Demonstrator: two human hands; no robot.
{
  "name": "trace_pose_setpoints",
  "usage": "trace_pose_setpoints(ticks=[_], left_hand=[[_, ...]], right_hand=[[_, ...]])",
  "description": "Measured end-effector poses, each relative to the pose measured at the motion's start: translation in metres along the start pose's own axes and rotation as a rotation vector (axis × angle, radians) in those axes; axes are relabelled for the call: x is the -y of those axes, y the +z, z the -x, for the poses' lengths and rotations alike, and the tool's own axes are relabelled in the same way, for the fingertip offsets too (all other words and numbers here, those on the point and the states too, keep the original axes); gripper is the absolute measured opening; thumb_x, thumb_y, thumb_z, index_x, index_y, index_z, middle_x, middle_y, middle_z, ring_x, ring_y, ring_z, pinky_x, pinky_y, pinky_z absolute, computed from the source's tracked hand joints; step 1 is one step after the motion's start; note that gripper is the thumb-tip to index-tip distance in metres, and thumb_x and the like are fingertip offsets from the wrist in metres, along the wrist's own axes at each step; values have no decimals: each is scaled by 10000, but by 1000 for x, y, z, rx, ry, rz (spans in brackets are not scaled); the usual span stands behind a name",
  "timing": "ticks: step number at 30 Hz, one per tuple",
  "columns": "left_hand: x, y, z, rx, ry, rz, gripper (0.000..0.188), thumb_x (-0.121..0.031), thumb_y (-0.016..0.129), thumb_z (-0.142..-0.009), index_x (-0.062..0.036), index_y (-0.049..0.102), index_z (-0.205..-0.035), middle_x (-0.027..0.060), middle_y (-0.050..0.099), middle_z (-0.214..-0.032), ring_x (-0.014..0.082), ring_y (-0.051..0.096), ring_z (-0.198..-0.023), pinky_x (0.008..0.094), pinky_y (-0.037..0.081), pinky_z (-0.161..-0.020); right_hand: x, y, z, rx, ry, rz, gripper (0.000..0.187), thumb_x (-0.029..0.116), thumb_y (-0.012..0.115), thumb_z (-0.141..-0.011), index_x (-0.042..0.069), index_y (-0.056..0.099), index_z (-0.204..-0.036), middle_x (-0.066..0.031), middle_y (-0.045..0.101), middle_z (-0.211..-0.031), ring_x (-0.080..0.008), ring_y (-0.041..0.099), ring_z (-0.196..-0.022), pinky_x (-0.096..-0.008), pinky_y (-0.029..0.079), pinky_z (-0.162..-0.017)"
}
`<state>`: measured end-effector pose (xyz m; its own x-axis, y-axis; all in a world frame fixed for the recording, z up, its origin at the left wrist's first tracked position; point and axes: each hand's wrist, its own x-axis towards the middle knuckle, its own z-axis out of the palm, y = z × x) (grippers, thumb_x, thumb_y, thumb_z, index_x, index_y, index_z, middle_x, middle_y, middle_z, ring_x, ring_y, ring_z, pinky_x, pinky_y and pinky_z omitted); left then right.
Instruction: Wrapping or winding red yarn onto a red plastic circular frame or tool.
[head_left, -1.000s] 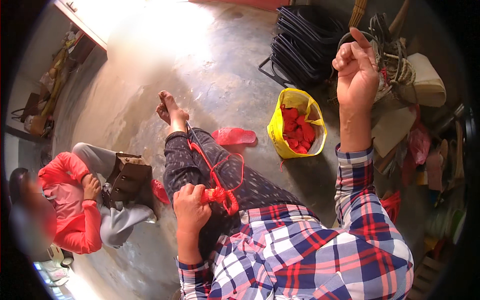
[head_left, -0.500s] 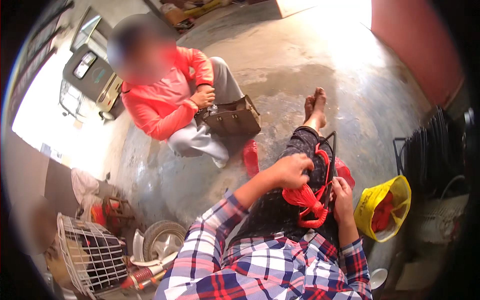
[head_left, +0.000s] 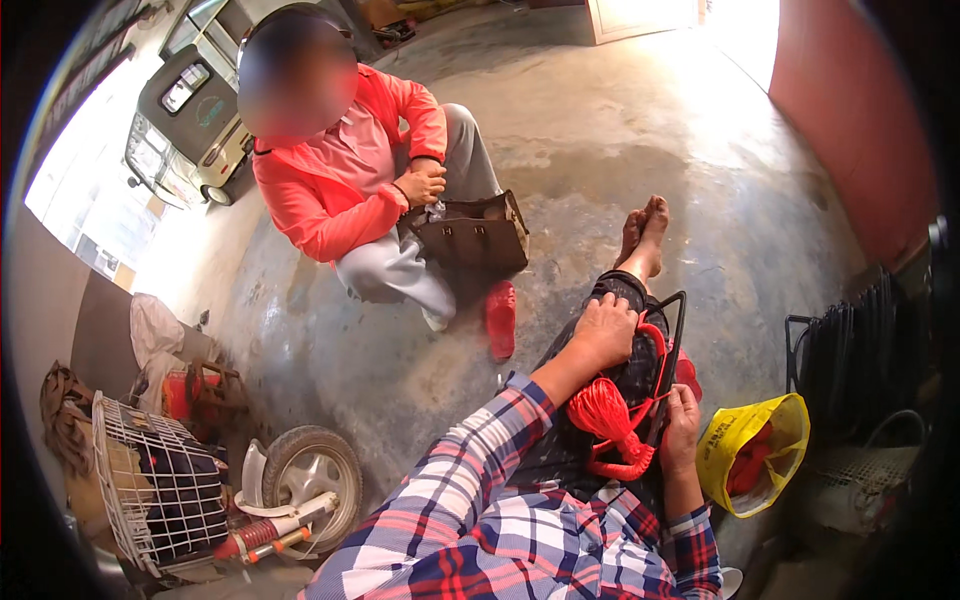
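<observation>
A black metal frame (head_left: 676, 345) lies along my outstretched legs, partly wrapped in red cord (head_left: 655, 338). My left hand (head_left: 606, 332) is closed above my thigh, beside the frame's far part; what its curled fingers hold, if anything, is hidden. Pinched at the frame's right side, my right hand (head_left: 682, 425) grips a strand of the same cord, drawn across from the bundle. That bundle of bright red cord (head_left: 602, 410), gathered and tied at its lower end, rests on my lap between both hands. A red wrapped loop hangs just below it.
Facing me, a person in a coral jacket (head_left: 325, 205) squats with hands clasped over a dark handbag (head_left: 475, 240). A yellow bag (head_left: 725, 450) with red material stands at my right, near stacked black frames (head_left: 850, 350). A wire basket (head_left: 160, 490) and wheel (head_left: 345, 475) are at left.
My left hand has moved farther out, off the top of the cord bundle. The right hand keeps its pinch beside the frame. The whole view has shifted slightly.
</observation>
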<state>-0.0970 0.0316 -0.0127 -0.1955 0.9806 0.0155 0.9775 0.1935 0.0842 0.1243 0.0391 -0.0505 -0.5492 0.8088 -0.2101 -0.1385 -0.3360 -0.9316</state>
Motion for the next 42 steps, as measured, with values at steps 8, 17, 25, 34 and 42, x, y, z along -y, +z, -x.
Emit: trace_pose_setpoints(ticks=[8, 17, 25, 34, 42], left_hand=[[6, -1, 9, -64, -32, 24, 277, -296, 624, -832, -76, 683, -989, 104, 641, -1059, 287, 574, -1046, 412, 492, -835], [6, 0, 10, -67, -36, 19, 284, -299, 636, -820, -71, 683, -983, 106, 647, -1051, 285, 580, -1046, 412, 493, -841], [7, 1, 11, -76, -32, 17, 279, -296, 640, -815, -71, 684, -974, 108, 650, -1037, 285, 585, -1039, 409, 498, -835], [6, -2, 8, -86, -33, 30, 271, -289, 641, -811, -69, 685, -964, 108, 650, -1032, 285, 585, -1037, 411, 498, -835], [5, -1, 15, -81, -33, 33, 269, -287, 641, -812, -68, 685, -961, 110, 650, -1034, 289, 584, -1043, 415, 501, -836]], right_hand=[[5, 5, 6, 32, 31, 21, 92, 39, 489, -961, 40, 550, -1030, 18, 584, -856, -37, 509, -682, -184, 408, -606], [7, 6, 7, 50, 16, 66, 104, -3, 539, -924, 27, 552, -1022, 1, 580, -882, -81, 552, -782, -221, 462, -717], [6, 8, 8, 39, -3, 67, 100, -12, 547, -916, 24, 558, -1009, 2, 586, -883, -75, 550, -783, -215, 460, -714], [2, 4, 3, 44, -1, 73, 103, -22, 544, -911, 23, 558, -1003, 2, 587, -879, -76, 552, -782, -217, 460, -714], [6, 7, 10, 40, 16, 46, 109, -30, 534, -913, 21, 557, -1007, -3, 582, -894, -75, 551, -810, -216, 463, -736]])
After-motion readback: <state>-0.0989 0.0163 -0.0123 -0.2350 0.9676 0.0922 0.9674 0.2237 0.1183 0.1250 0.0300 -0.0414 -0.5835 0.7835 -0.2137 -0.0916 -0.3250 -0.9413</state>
